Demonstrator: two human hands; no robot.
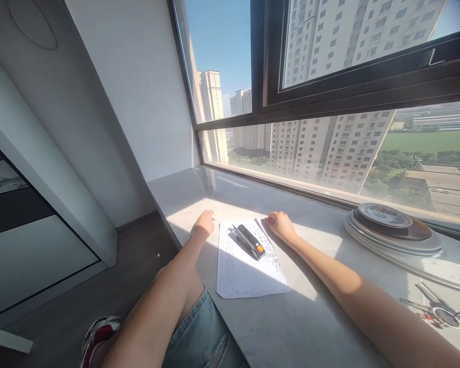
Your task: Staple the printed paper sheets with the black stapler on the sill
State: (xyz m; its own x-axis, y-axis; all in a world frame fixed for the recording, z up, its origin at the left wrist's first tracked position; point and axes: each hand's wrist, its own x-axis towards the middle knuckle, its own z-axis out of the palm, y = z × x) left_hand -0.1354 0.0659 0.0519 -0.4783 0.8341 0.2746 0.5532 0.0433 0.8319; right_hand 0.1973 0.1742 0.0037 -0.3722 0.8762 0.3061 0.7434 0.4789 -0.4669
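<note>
A black stapler (251,241) with an orange and white mark at its near end lies aslant on a sheaf of white paper (245,281) covered in rows of dark print. To the left of the paper, my left hand (204,224) rests on the sunlit ledge, back upward, its fingers reaching forward and a little apart. My right hand (280,226) lies by the paper's upper right corner with the fingers curled in, and nothing shows in it. Both hands are apart from the stapler.
A stack of plates (394,230) stands on the ledge at the right. Nearer me on that side lie metal scissors-like tools (440,309), partly unclear. A large window (260,110) borders the back. The ledge's left edge drops to a dark floor (138,250).
</note>
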